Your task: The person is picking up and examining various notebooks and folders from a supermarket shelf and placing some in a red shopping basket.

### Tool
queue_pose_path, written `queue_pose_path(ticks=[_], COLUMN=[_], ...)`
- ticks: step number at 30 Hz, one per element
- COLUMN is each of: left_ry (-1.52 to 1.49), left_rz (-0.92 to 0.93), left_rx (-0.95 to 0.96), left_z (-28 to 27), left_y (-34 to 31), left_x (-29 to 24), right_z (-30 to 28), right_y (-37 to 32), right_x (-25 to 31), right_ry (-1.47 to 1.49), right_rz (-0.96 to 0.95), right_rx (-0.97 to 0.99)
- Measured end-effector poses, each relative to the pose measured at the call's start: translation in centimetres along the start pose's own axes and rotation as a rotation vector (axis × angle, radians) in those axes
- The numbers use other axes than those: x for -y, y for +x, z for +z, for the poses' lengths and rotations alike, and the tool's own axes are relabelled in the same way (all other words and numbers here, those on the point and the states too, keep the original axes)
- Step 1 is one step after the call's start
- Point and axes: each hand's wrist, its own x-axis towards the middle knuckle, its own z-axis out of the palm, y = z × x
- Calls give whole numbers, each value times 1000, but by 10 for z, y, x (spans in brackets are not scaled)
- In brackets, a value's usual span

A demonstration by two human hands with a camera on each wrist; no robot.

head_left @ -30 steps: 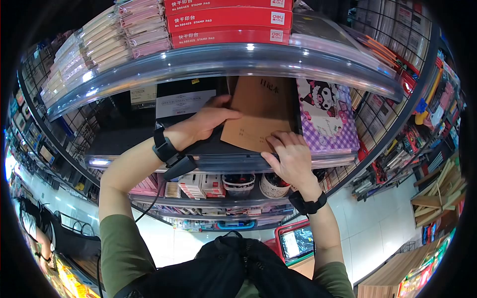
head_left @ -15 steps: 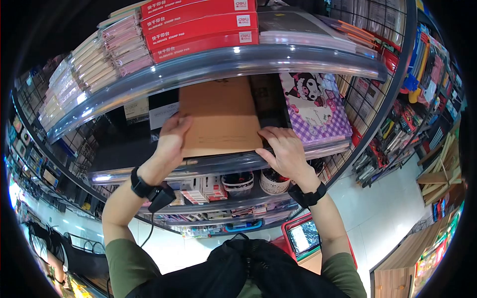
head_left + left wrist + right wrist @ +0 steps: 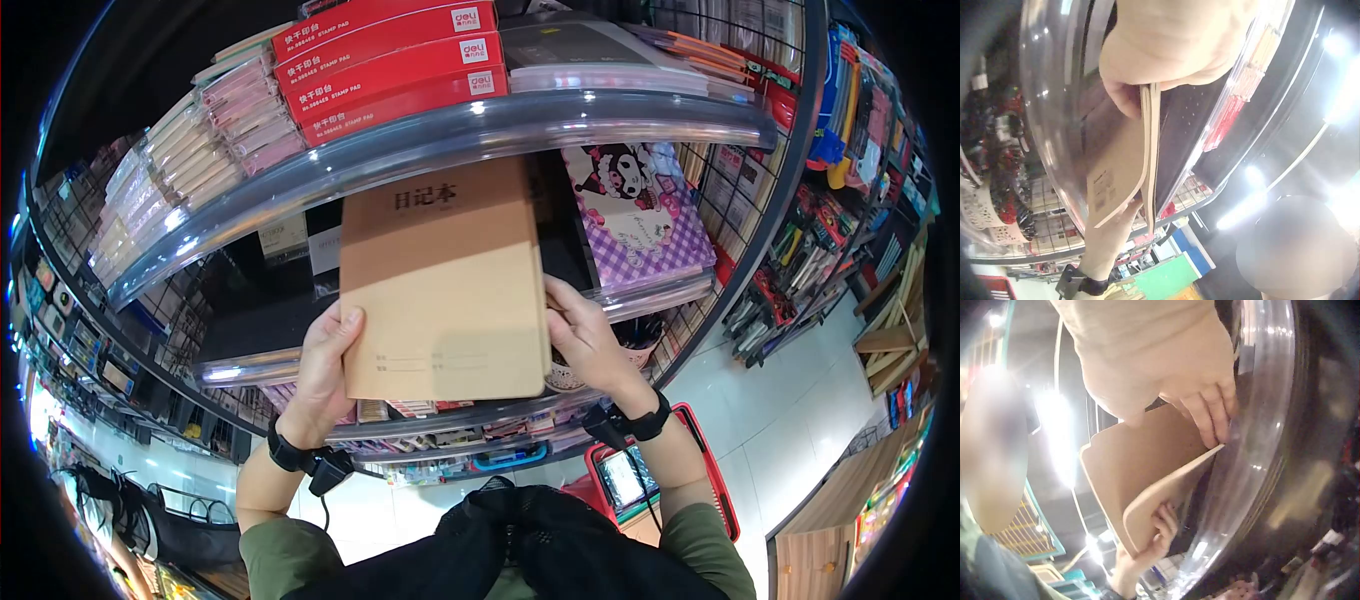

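Compared with 0.5 s ago, the brown notebook (image 3: 445, 285) is sitting lower and nearer the camera, out past the clear shelf lip (image 3: 640, 292) instead of lying back on the shelf, and its title is now showing. It is hanging upright in the air in front of the middle shelf, between both hands. The cover is reading 日记本 in dark print near the top, and 2 rows of small form lines are running along the bottom, too small to read. The cover is looking like plain kraft-brown card, thin, matte, with rounded corners. Both wrist views are showing 2 thin brown layers at its edge, 1 curling away; I cannot tell if that is 2 books or 1 opening. The left hand (image 3: 325, 360) is gripping the lower left edge, thumb on the front, fingers going behind. The right hand (image 3: 585, 340) is pinching the lower right edge, fingertips curling round it. On the top shelf, 3 red boxes (image 3: 400, 55) are stacking up, each showing a white deli logo plus 快干印台 and STAMP PAD. To the right, 1 purple checked book (image 3: 630, 215) with a cartoon figure is lying on the middle shelf. Below, 1 red basket (image 3: 715, 480) is sitting by the right forearm.
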Motion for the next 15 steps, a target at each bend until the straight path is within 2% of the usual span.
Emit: queue_pose_path(ticks=[1, 2, 3, 5, 6, 9, 11, 13, 15], left_ry=[7, -12, -17, -26, -35, -74, -67, -18, -1], left_rz=[7, -6, -5, -100, -112, -181, -194, -152, -146], left_rx=[26, 47, 42, 178, 207, 271, 274, 334, 354], left_z=[9, 16, 19, 25, 30, 50, 57, 62, 67], left_y=[-3, -5, -5, -4, -5, -6, -3, 1, 5], left_x=[1, 1, 2, 4, 7, 11, 15, 18, 19], right_z=[1, -7, -11, -19, -21, -33, -44, -50, -54], right_y=[-1, -5, -10, -20, -25, -34, -43, -54, -62], right_x=[4, 14, 12, 10, 14, 15, 12, 9, 10], right_ry=[180, 240, 240, 583, 582, 395, 331, 489, 500], right_rz=[56, 163, 164, 240, 296, 306, 258, 429, 440], right_rx=[-15, 32, 40, -11, -68, -279, -278, -270, -262])
